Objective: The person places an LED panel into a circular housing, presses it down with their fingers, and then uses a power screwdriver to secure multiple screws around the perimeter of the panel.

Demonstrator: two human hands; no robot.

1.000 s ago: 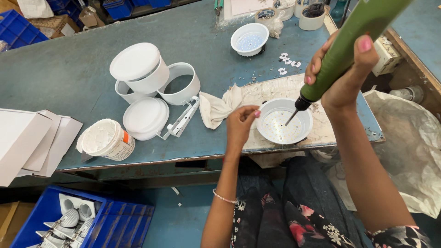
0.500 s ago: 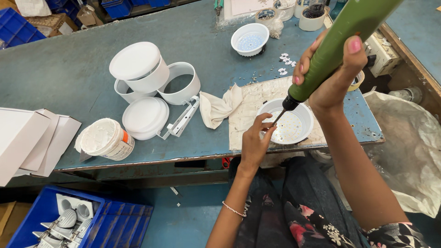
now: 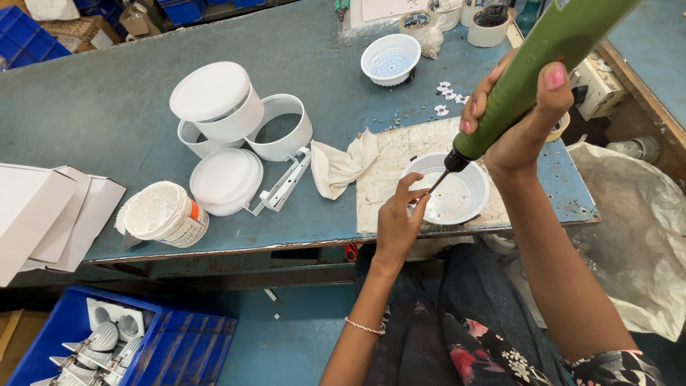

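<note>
Head view: left hand (image 3: 398, 223) fingers now pinch the housing (image 3: 449, 196) rim; right hand (image 3: 516, 118) keeps gripping the screwdriver (image 3: 532, 75).

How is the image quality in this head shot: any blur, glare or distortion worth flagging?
Head view: even, soft light with faint shadows; wide-angle lens bows the blue bench edge; the green power screwdriver looms large and runs out of frame at top; the white round housing is bright inside but its dotted board stays readable; both hands sharp.

Bright even overhead light, soft shadows, sharp, slight wide-angle distortion.
</note>
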